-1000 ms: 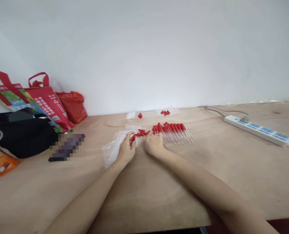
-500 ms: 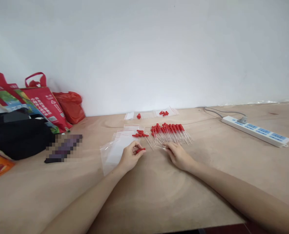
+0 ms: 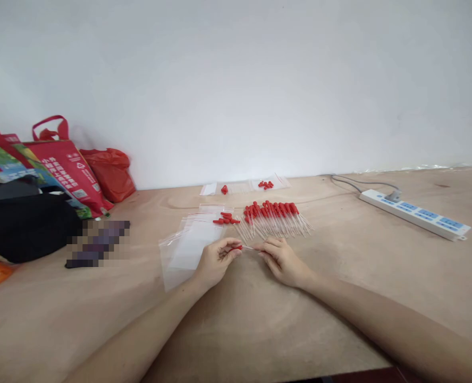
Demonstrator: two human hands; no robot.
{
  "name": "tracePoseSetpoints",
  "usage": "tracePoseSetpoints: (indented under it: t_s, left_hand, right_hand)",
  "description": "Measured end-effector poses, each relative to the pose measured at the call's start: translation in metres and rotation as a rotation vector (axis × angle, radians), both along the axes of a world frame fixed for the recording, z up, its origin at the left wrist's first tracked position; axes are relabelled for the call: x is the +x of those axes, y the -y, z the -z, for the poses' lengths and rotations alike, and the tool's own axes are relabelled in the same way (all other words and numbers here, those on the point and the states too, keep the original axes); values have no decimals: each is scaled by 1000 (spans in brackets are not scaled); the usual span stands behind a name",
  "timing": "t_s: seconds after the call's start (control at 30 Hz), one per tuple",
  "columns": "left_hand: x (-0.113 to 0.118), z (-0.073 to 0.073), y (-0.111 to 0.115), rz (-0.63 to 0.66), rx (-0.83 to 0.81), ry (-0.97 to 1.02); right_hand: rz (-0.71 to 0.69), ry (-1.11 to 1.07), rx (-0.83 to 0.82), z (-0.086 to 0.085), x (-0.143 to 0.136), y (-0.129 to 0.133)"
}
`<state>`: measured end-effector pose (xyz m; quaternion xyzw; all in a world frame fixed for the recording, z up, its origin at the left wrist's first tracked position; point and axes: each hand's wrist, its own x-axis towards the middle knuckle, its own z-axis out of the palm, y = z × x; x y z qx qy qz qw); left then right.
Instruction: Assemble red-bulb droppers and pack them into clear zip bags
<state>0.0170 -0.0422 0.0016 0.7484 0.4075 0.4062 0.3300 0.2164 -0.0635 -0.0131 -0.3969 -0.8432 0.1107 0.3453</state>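
Observation:
Between its thumb and fingers, my left hand (image 3: pixel 216 261) pinches a small red rubber dropper bulb (image 3: pixel 238 248). My right hand (image 3: pixel 286 264) is closed on a thin clear dropper tube (image 3: pixel 249 248), which points left and meets the open end of the bulb; how far it goes in cannot be seen. Just beyond my hands lies a row of droppers (image 3: pixel 278 215), red bulbs fitted on clear tubes, with loose tubes (image 3: pixel 242 232) at its left end. Several loose red bulbs (image 3: pixel 225 219) rest on clear zip bags (image 3: pixel 192 242) beside my left hand.
By the wall lie more bags with red bulbs (image 3: pixel 265 185) and clear tubes. A white power strip (image 3: pixel 415 215) with a grey cord is on the right. Shopping bags (image 3: pixel 66 170), a red plastic bag (image 3: pixel 110 173), a black cloth item (image 3: pixel 28 226) and a blurred-out object (image 3: pixel 98 244) occupy the left.
My hands have come closer together. The tube in my right hand has moved left to the red bulb in my left hand. The view has shifted slightly.

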Motion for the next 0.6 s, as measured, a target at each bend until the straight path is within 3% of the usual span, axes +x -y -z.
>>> tracePoseSetpoints:
  t_s: [0.23,0.6]
  left_hand:
    - [-1,-1,1,78,225,-238]
    - [-3,7,8,198,407,-397]
  right_hand:
    - [-31,9,-22,0,3,1]
    - [-15,300,90,-6,6,-1]
